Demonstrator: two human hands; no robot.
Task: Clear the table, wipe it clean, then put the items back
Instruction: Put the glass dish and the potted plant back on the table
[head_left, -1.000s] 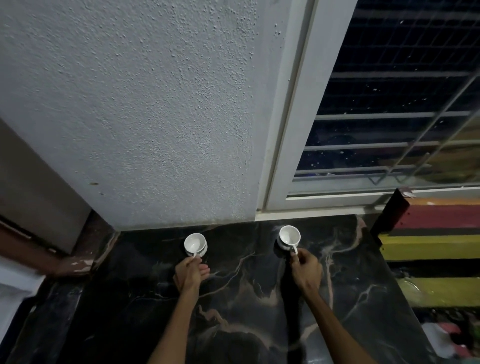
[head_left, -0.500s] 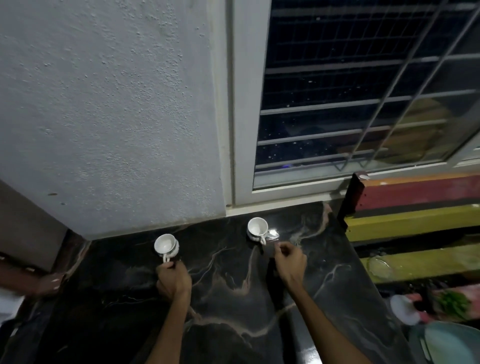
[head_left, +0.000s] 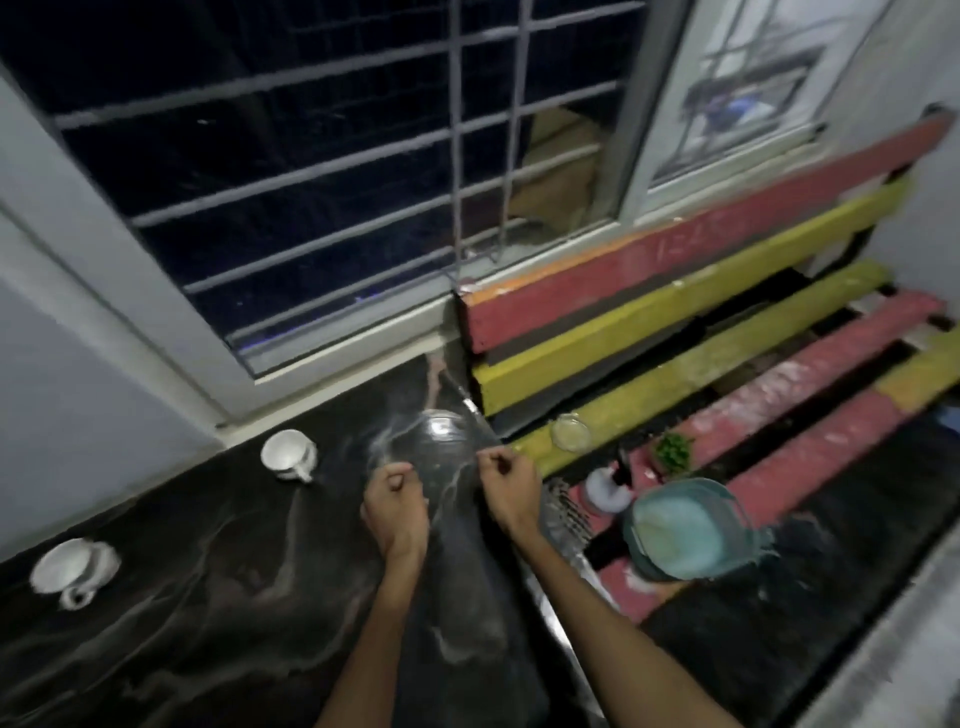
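Black marble worktop (head_left: 218, 597) with pale veins runs under a barred window. Two white ceramic cups stand on it, one well left of the hands (head_left: 72, 569), the other nearer, toward the window (head_left: 288, 454). Left hand (head_left: 397, 506) and right hand (head_left: 506, 486) hover over the marble, each grip curled closed on nothing visible. Right of the hands, on a red and yellow slatted bench (head_left: 727, 332), wait a small glass dish (head_left: 570, 432), a little green plant (head_left: 672, 451) and a teal plastic bowl (head_left: 693, 530). Items seem to be going back; the next move likely calls for reaching right to the bench.
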